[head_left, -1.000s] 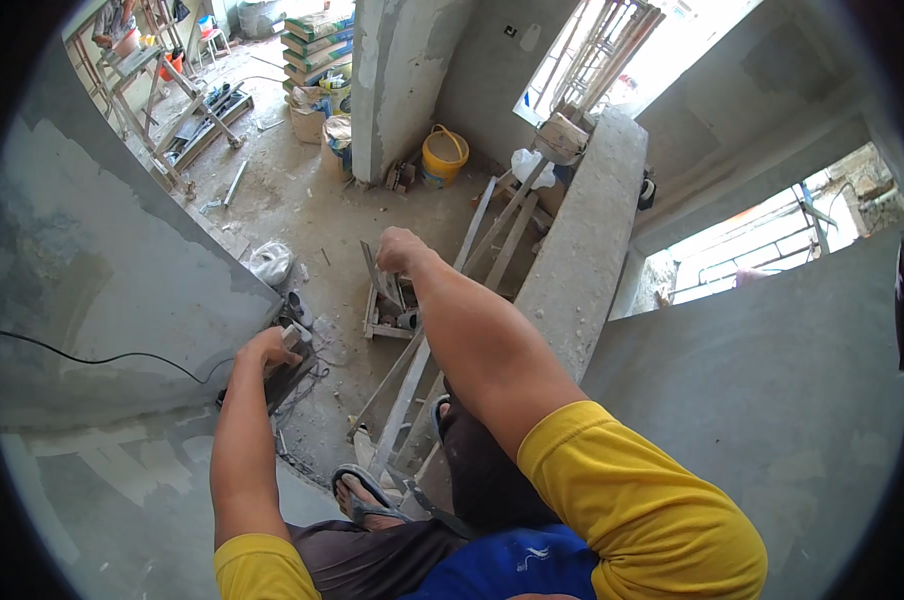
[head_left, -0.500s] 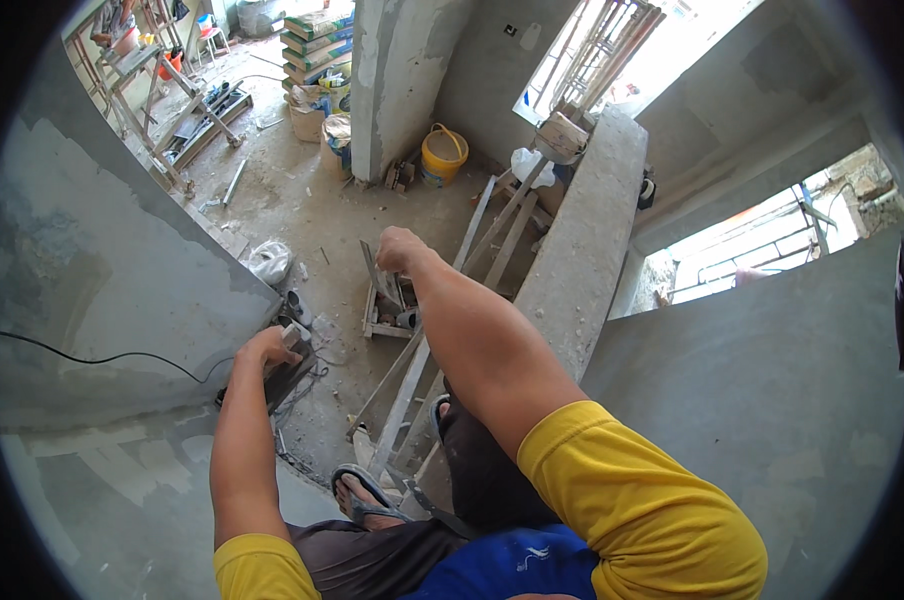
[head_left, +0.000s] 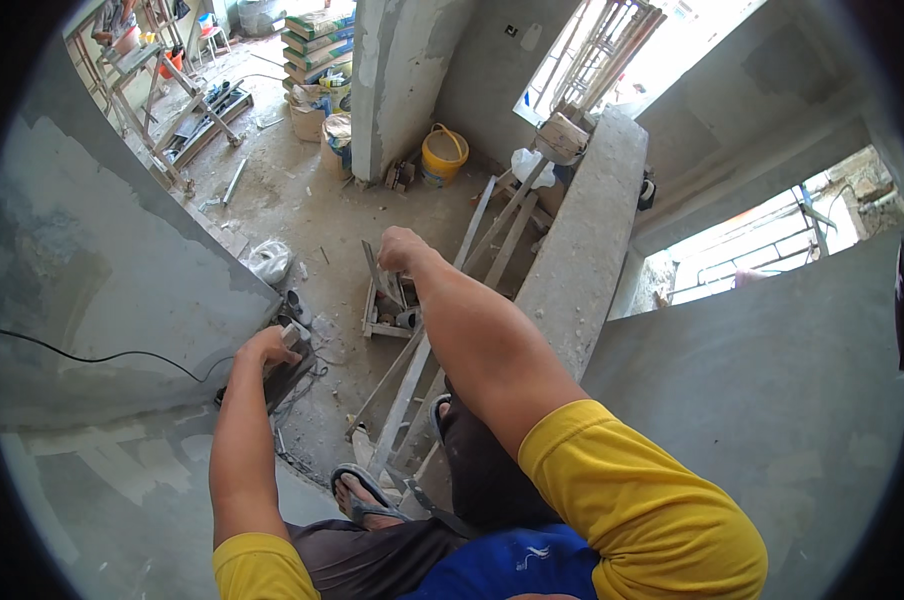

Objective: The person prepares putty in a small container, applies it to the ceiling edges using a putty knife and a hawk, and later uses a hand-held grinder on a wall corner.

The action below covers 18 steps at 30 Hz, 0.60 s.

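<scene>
My right hand (head_left: 400, 248) is closed in a fist at the end of a stretched-out arm, high over the floor. A thin metal trowel blade (head_left: 374, 264) shows beside and below its knuckles; the handle is hidden in the fist. Further left and nearer, my left hand (head_left: 264, 347) is curled next to the wall corner. Its fingers and thumb grip a pale, block-like handle (head_left: 291, 335). A dark, flat board (head_left: 290, 382) shows just below that hand; whether it joins the handle I cannot tell.
Below my right hand stands an open wooden box (head_left: 386, 328) with odds and ends. Long timbers (head_left: 404, 400) slant past my sandalled foot (head_left: 364, 495). A dusty plank (head_left: 587, 240) runs along the right. Beyond are a yellow bucket (head_left: 444, 155), stacked bags (head_left: 317, 48) and a plastered wall (head_left: 122, 260).
</scene>
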Each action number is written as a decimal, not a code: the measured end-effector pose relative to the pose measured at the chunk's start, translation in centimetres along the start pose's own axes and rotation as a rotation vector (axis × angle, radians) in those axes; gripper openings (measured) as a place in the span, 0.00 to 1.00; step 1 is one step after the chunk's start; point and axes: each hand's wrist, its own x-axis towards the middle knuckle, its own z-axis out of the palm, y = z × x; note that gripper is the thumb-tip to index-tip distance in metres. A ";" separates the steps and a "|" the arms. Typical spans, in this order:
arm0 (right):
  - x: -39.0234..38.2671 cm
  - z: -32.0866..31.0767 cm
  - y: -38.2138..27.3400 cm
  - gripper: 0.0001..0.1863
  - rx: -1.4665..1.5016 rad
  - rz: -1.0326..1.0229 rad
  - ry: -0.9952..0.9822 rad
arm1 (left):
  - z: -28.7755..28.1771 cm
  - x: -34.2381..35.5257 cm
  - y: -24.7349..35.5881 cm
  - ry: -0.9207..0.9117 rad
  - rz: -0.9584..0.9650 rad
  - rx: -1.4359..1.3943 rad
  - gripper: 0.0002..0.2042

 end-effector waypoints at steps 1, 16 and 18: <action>0.0 0.0 0.0 0.15 0.015 0.011 -0.004 | 0.0 0.1 -0.1 0.000 -0.001 0.000 0.29; -0.6 -0.2 -0.6 0.16 0.032 0.027 -0.036 | -0.1 -1.0 0.0 0.005 -0.052 0.004 0.29; -0.7 -0.3 -0.6 0.15 0.038 0.037 -0.044 | -0.2 -0.9 0.0 0.010 -0.040 0.024 0.29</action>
